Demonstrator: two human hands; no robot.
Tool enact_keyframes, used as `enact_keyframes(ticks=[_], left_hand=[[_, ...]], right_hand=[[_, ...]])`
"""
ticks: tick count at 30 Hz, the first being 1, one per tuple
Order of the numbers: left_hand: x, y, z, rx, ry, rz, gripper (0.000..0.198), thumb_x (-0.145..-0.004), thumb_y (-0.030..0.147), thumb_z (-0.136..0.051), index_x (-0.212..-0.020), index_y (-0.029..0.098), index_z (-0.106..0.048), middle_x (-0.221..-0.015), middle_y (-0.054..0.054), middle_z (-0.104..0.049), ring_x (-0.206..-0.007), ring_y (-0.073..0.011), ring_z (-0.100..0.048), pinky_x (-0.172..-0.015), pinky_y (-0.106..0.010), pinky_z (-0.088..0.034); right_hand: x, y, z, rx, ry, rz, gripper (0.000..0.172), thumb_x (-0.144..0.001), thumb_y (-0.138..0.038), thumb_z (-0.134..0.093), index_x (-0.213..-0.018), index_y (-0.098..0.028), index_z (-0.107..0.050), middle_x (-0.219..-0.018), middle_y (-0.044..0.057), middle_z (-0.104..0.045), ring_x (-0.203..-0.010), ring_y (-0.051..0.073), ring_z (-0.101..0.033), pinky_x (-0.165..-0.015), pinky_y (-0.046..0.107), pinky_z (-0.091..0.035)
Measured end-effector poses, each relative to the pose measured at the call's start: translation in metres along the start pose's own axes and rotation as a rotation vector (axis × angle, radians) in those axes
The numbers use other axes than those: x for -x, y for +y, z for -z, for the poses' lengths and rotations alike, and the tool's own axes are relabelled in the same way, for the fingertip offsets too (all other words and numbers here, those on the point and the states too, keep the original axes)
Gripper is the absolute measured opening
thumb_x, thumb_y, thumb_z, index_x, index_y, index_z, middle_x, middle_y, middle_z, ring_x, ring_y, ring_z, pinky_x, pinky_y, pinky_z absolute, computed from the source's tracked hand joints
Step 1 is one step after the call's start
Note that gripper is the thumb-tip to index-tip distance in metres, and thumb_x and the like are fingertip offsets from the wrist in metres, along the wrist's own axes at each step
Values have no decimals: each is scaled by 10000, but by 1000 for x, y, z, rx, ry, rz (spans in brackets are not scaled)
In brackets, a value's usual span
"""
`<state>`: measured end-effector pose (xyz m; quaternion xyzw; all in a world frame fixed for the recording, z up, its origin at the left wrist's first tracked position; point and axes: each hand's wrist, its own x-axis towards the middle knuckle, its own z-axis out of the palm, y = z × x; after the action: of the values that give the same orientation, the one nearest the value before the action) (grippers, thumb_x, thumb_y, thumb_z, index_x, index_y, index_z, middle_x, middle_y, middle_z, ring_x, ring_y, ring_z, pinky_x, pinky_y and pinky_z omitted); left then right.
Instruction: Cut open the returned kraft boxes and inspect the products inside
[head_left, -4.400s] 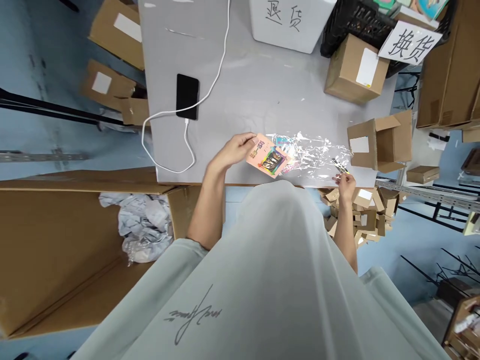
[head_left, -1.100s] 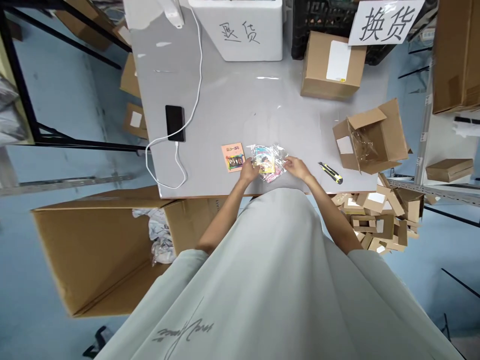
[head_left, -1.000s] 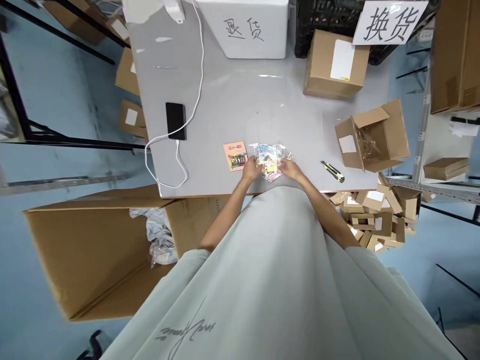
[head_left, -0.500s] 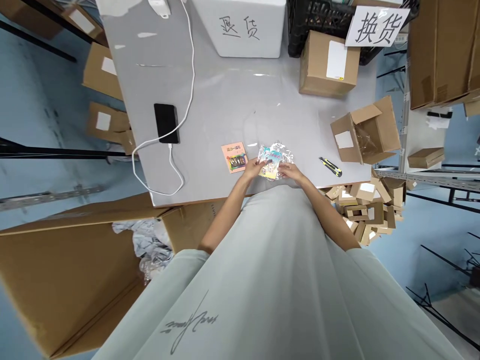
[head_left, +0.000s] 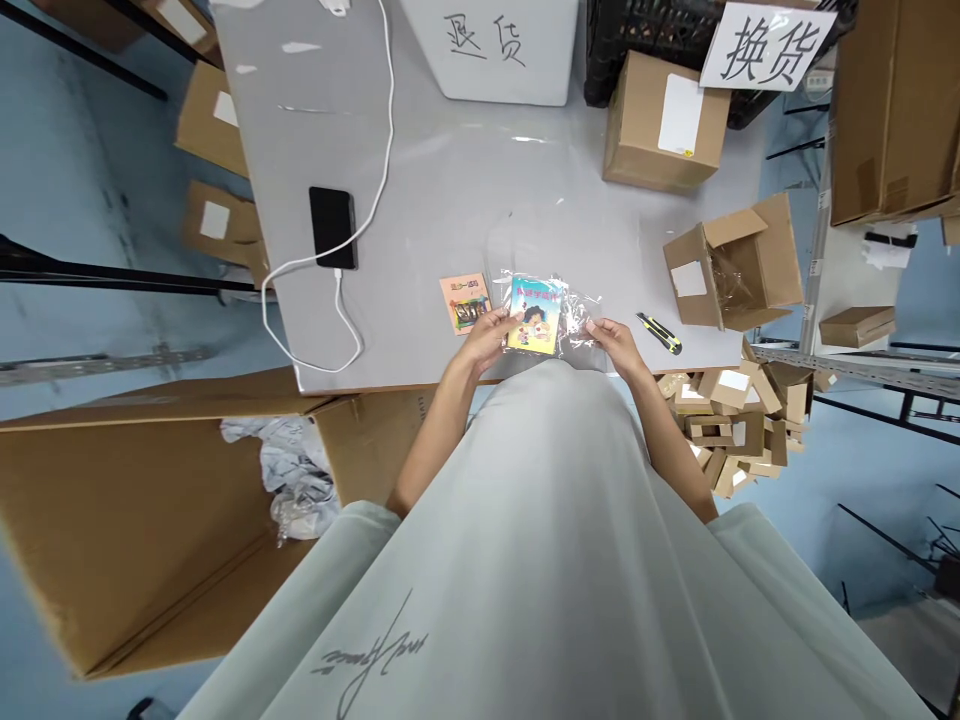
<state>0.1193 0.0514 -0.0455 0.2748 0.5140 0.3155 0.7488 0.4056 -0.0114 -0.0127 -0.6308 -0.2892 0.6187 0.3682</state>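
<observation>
Near the table's front edge I hold up a small booklet [head_left: 535,316] with a blue and yellow cover and a cartoon child on it. Clear plastic wrapping [head_left: 576,315] surrounds it and spreads out to the right. My left hand [head_left: 487,338] pinches the booklet's left side through the plastic. The right end of the wrapping is closed between the fingers of my right hand [head_left: 615,343]. Just left of the wrapping lies an orange booklet [head_left: 466,302] on the table, partly behind my left hand. A yellow and black box cutter [head_left: 659,333] rests right of my right hand.
A phone [head_left: 333,228] with a white cable lies left on the table [head_left: 450,200]. An open carton [head_left: 731,265], a closed carton [head_left: 666,122], a white bin [head_left: 495,55] and a black crate [head_left: 637,30] stand behind and right. A large open box [head_left: 135,540] sits lower left.
My hands have moved apart, the right one going rightward. The plastic is now stretched out between them, and the booklet's cover shows flat and upright. The view has shifted slightly.
</observation>
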Motion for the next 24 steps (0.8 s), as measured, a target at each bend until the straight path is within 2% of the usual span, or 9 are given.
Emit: enact_keyframes(ticks=[4, 8, 11, 14, 16, 18, 20, 22, 24], left_hand=[[3, 1, -8, 6, 26, -80, 677, -569, 683, -1092, -936, 201, -791, -892, -51, -824, -866, -243, -775, -804, -353, -617], [3, -3, -20, -47, 46, -75, 631, -626, 663, -1066, -962, 209, -783, -950, -65, -832, -899, -246, -767, -814, -358, -624], [4, -8, -28, -126, 100, -52, 585, -714, 611, -1000, -1072, 208, -773, -1064, -87, -841, -1031, -278, -790, -926, -406, -650], [13, -8, -39, -317, 193, -55, 575, -775, 509, -952, -1223, 199, -768, -1249, -131, -829, -1204, -322, -779, -1062, -470, -640], [26, -6, -51, -428, 111, -98, 582, -812, 504, -938, -1279, 197, -778, -1389, -159, -802, -1314, -349, -755, -1138, -484, -619], [40, -4, -65, -459, -102, -136, 603, -830, 538, -942, -1313, 208, -792, -1474, -156, -783, -1350, -354, -754, -1156, -468, -621], [52, -4, -82, -453, -262, -150, 599, -824, 529, -950, -1312, 216, -799, -1458, -137, -799, -1273, -334, -797, -1105, -445, -651], [59, -6, -96, -476, -251, -160, 500, -829, 447, -926, -1244, 200, -798, -1336, -120, -841, -1142, -304, -837, -1024, -423, -676], [64, -7, -107, -544, -155, -171, 349, -861, 339, -852, -1170, 189, -792, -1203, -95, -868, -1046, -279, -854, -980, -401, -680]], right_hand=[[11, -17, 5, -7, 41, 90, 618, -659, -797, -1007, -793, -254, -743, -809, 20, -789, -870, 233, -761, -894, 379, -624], [21, -33, 5, 50, 51, 174, 597, -746, -794, -975, -742, -257, -716, -770, 22, -763, -832, 225, -733, -837, 366, -612], [27, -40, 3, 93, 31, 241, 613, -811, -824, -915, -741, -251, -709, -778, 29, -760, -800, 211, -699, -822, 361, -602], [30, -40, -3, 158, 8, 269, 639, -831, -848, -874, -725, -247, -686, -742, 16, -718, -728, 185, -629, -747, 338, -561], [31, -37, -8, 203, 20, 262, 643, -834, -852, -858, -716, -248, -670, -715, 4, -689, -689, 173, -590, -696, 324, -520], [30, -33, -14, 243, 42, 246, 638, -839, -848, -843, -709, -252, -654, -693, -6, -670, -664, 167, -573, -669, 316, -490], [31, -29, -19, 279, 50, 226, 636, -839, -842, -837, -698, -258, -627, -668, -16, -651, -645, 165, -567, -658, 314, -473], [33, -28, -23, 316, 53, 211, 638, -844, -838, -831, -688, -263, -600, -651, -22, -639, -637, 168, -570, -657, 314, -467], [36, -28, -24, 357, 65, 214, 636, -864, -829, -815, -681, -264, -588, -650, -21, -642, -642, 170, -575, -671, 316, -467]])
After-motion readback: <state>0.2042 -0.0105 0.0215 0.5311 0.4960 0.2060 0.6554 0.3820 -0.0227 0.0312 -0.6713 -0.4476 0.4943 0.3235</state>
